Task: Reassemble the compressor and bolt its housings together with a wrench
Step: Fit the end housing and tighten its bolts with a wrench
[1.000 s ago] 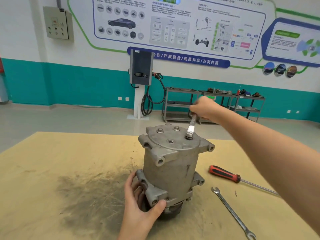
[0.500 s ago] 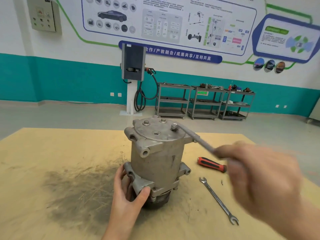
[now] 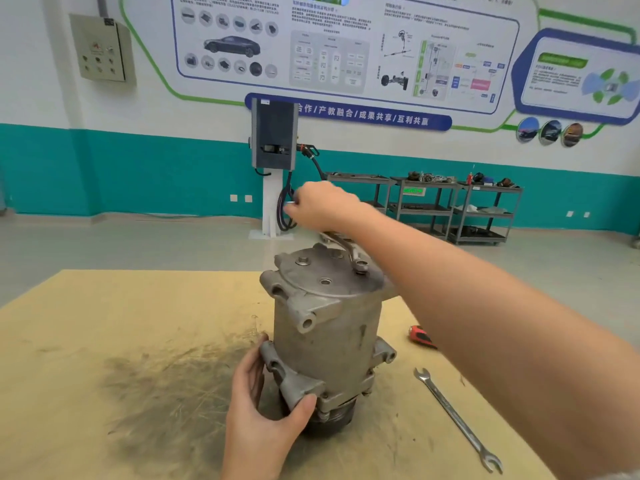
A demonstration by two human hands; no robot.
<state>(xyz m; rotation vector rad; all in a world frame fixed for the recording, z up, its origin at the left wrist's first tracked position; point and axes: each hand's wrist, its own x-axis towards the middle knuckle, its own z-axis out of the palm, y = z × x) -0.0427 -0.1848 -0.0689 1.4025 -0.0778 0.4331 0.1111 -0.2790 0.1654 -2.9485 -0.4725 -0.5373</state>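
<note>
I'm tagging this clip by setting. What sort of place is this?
Probably an automotive training workshop. An EV charging post stands against the wall under car-system teaching posters, metal parts carts line the back, and a compressor sits on the workbench.

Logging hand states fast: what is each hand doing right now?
Left hand: holding the compressor at its base.
Right hand: holding the wrench on a top bolt.

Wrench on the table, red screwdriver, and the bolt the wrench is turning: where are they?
Wrench on the table (image 3: 453, 415): head view, middle of its shaft.
Red screwdriver (image 3: 420, 337): head view, on its handle beside the forearm.
Bolt being turned (image 3: 361, 268): head view, under the ring end of the held wrench.
</note>
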